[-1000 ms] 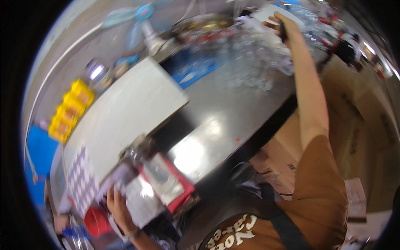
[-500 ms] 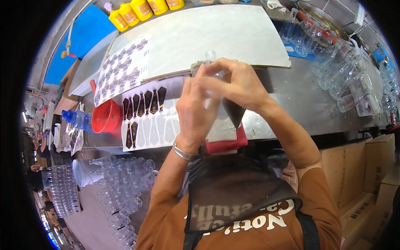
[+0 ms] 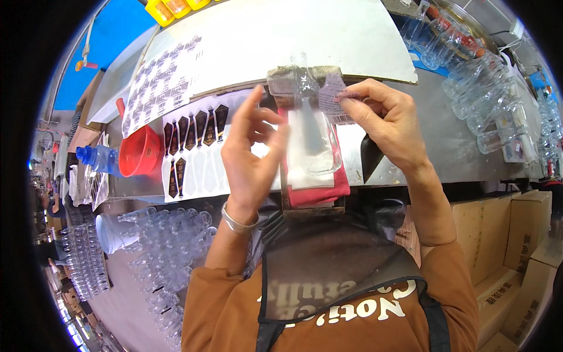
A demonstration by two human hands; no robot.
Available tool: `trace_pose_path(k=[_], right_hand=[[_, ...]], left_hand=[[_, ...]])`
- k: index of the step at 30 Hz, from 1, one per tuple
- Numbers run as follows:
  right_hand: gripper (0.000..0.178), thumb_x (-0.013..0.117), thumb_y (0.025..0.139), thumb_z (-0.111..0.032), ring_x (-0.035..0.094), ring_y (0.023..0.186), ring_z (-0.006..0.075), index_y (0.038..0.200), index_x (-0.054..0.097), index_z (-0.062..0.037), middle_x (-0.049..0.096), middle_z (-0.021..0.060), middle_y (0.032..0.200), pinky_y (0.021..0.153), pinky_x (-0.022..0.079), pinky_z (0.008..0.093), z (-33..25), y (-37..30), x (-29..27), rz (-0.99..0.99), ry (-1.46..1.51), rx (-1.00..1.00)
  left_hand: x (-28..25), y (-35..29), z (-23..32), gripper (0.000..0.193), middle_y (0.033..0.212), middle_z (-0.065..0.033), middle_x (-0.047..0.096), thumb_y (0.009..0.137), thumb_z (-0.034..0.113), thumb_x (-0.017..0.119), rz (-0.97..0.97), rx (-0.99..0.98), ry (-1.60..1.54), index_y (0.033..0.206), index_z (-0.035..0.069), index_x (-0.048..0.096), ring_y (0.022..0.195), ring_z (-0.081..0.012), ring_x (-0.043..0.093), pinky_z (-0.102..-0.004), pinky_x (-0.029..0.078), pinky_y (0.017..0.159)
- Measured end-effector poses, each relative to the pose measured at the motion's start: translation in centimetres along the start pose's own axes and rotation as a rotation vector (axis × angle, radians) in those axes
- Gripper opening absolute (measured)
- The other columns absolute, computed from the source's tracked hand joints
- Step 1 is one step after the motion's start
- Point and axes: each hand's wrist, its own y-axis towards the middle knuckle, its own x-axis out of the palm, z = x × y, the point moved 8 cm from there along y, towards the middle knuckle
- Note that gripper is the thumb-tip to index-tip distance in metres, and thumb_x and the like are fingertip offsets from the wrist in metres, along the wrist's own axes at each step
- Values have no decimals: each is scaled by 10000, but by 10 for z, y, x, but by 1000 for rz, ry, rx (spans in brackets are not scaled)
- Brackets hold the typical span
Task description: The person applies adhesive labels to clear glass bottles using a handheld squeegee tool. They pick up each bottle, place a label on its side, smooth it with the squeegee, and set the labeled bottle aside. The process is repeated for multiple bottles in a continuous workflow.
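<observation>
A clear glass bottle (image 3: 321, 154) lies with its neck pointing away from me on a white pad over a folded red cloth (image 3: 319, 195). Beside its neck, my right hand (image 3: 390, 120) pinches a small translucent label (image 3: 334, 100) with purplish print. A dark, pointed flat piece (image 3: 369, 157) juts from under that hand; how it is held is hidden. On the bottle's left, my left hand (image 3: 252, 155) has its fingers apart, slightly smeared, and nothing in them. Farther left lies a sheet of dark tie-shaped labels (image 3: 199, 132), some places on it bare.
A white board (image 3: 246, 47) spans the far side, bearing a printed label sheet (image 3: 161, 82). At the left stand a red bowl (image 3: 141, 151) and a blue-capped bottle (image 3: 101, 161). Glass bottles (image 3: 469, 94) crowd the right; more (image 3: 170, 246) stand lower left. Cardboard boxes (image 3: 487, 234) are lower right.
My hands have parted from over the bottle, left hand leftward and right hand rightward. The bottle now shows on the pad, and the small label shows in my right fingers.
</observation>
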Motion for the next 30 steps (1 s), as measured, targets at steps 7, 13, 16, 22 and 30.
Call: trace_pose_path(k=[7,13,16,22,30], right_hand=[[249,671,950,-87,523,716,25,1172,673,26,650,-17,880,621,419,172,0,11,22,-67,130,32],[525,742,883,-120,512,648,27,1341,556,56,599,-1,733,592,418,204,66,-6,25,20,-157,166],[554,759,877,-160,521,635,36,1344,554,56,613,10,733,585,426,214,71,-10,23,37,-193,195],[544,734,926,-256,600,697,68,1341,560,51,670,50,886,628,479,220,93,-23,20,-17,-104,301],[514,737,912,-358,668,918,180,1239,644,27,723,142,1037,819,528,309,107,-26,34,-17,87,297]], left_hand=[[9,5,-45,567,1335,-163,599,1028,328,586,14,-251,-245,1461,-15,462,1194,-215,608,-347,460,1017],[43,-15,-69,791,1452,-221,483,906,227,762,-115,-216,-88,1509,-61,339,1341,-293,493,-417,401,1119],[50,-18,-67,831,1454,-208,487,877,219,786,-152,-203,5,1519,-46,331,1343,-299,492,-421,402,1116],[44,-16,-55,725,1482,-222,456,854,136,755,-154,-127,25,1479,-19,423,1358,-309,483,-410,413,1102],[54,-7,-39,471,1557,-192,390,923,133,690,-232,119,297,1385,92,609,1399,-334,442,-433,370,1143]])
